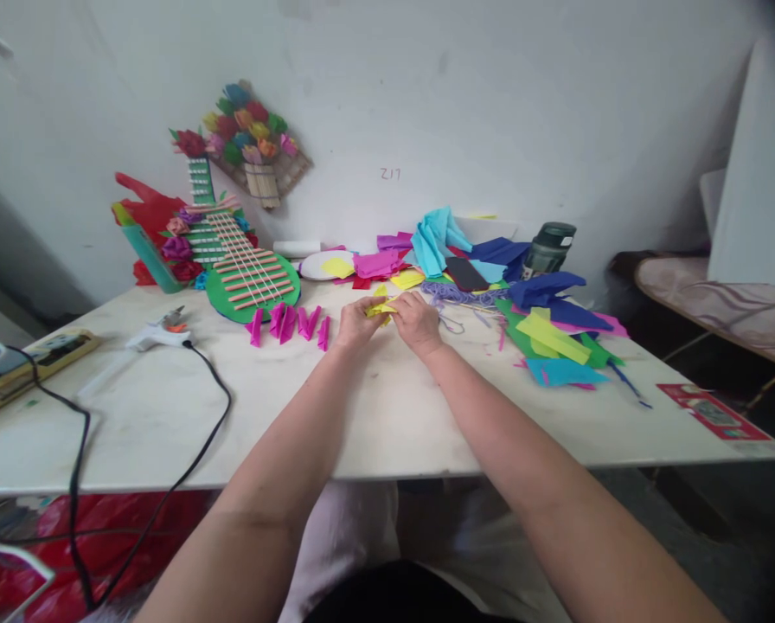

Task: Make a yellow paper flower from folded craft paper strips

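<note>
Between my fingertips, over the middle of the table, is a small piece of yellow crepe paper [380,307]. My left hand [357,322] pinches it from the left side. From the right, my right hand [417,321] is closed on the same paper, partly hiding it. Just left of my left hand, several folded pink paper pieces [284,322] lie in a row. Behind them leans a green paper guitar [251,281] with pink strips, white strings and paper flowers.
A hot glue gun [160,333] with a black cord and a power strip [43,368] lie at left. Colored paper sheets [553,337], a phone [466,274], purple yarn [469,294] and a dark flask [548,247] are at right. A flower decoration [251,143] hangs on the wall.
</note>
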Demonstrator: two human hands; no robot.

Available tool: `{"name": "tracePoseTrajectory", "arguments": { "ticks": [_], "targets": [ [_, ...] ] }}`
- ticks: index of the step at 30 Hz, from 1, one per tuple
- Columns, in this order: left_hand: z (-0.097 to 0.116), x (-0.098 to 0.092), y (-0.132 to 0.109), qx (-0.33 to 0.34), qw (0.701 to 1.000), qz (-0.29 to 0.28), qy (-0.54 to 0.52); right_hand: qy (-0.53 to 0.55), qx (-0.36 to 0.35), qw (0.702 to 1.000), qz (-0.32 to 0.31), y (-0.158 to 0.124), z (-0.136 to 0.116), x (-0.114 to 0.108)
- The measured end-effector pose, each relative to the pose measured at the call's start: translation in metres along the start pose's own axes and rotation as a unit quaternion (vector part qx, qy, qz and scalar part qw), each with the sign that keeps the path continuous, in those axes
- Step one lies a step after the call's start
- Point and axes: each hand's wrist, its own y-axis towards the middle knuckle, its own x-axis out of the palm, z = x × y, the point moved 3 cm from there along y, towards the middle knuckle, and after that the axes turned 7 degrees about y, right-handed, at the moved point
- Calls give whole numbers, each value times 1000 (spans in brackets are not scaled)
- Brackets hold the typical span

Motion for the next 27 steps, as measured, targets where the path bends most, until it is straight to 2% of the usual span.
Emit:
{"name": "tracePoseTrajectory", "arguments": {
  "ticks": [9,14,17,20,24,27],
  "targets": [
    [12,-2,-5,-64,996,-5,-60,51,24,998,-20,1,2,-1],
    [-4,2,-3,-121,983,-48,-125,67,19,997,-38,3,4,2],
    [-17,6,-1,-137,974,-98,-151,82,32,995,-39,3,7,7],
    [-22,9,-1,-141,960,-134,-200,118,75,990,-6,2,13,6],
    [-18,10,-4,-154,943,-150,-254,151,174,972,52,0,22,-3],
    [-14,9,-6,-144,935,-154,-285,135,245,958,55,-2,25,-9]
  ]
}}
